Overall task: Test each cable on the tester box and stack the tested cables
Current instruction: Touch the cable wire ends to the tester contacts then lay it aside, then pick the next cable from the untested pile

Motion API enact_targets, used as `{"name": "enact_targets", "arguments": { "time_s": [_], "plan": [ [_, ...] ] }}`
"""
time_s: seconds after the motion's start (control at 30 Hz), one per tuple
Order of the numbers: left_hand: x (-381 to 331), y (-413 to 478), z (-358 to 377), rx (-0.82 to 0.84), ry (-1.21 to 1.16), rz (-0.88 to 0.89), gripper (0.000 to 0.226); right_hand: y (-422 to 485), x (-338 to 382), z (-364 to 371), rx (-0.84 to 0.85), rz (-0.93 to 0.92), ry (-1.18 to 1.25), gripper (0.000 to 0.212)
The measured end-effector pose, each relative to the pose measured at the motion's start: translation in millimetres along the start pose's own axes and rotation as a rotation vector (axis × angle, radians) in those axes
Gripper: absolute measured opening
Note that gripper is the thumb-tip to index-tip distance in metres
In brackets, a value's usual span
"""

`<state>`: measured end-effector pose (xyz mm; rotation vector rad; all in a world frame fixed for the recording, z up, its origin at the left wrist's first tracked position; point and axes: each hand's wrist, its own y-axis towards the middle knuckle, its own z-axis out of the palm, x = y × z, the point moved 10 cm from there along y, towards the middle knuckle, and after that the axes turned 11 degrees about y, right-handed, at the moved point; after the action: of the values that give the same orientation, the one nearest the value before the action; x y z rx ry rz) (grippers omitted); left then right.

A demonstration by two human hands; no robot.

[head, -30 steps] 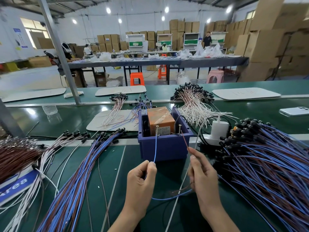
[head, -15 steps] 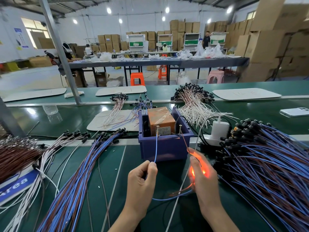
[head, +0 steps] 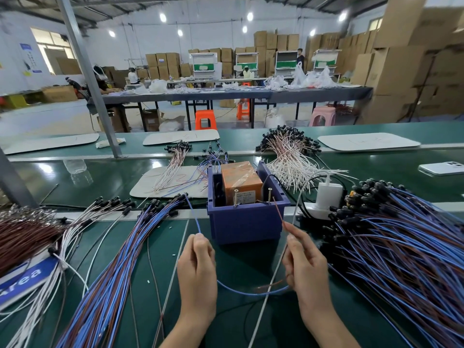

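Observation:
The tester box (head: pixel 247 223) is a purple bin with an orange unit and two upright metal pins, straight ahead of me. My left hand (head: pixel 197 271) pinches the blue lead of one cable (head: pixel 247 292), its tip leaning left, away from the left pin. My right hand (head: pixel 305 268) pinches the same cable's brown lead, whose tip points up near the right pin, apart from it. The cable loops low between my hands. A pile of blue and brown cables (head: pixel 406 262) lies on the right; a stack of similar cables (head: pixel 110 270) lies on the left.
A white charger in a power strip (head: pixel 327 195) stands right of the box, with a white cord crossing under my right hand. White-wired bundles (head: pixel 291 162) lie behind the box. A brown bundle (head: pixel 22 234) is far left; a phone (head: pixel 442 168) far right. A steel post (head: pixel 88 74) rises left.
Both leads were at the tester pins; half a second ago a red-orange light glowed in my right hand. Now the glow is gone and both leads have come away, the blue one swung left.

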<state>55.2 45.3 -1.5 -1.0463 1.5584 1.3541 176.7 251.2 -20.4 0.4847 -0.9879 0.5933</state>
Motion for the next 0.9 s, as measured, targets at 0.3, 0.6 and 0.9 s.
{"name": "enact_targets", "arguments": {
  "time_s": [0.3, 0.6, 0.9],
  "plan": [
    [26, 6, -10, -0.088, -0.006, -0.154, 0.030, -4, 3, -6, -0.018, -0.001, 0.034, 0.032],
    [1, 0, -39, -0.225, 0.321, -0.031, 0.061, -12, 7, -9, -0.051, 0.024, 0.092, 0.035],
    [-137, -69, 51, 0.259, 0.606, 0.752, 0.033, -26, 133, 24, 0.040, -0.307, 0.087, 0.041]
  ]
}}
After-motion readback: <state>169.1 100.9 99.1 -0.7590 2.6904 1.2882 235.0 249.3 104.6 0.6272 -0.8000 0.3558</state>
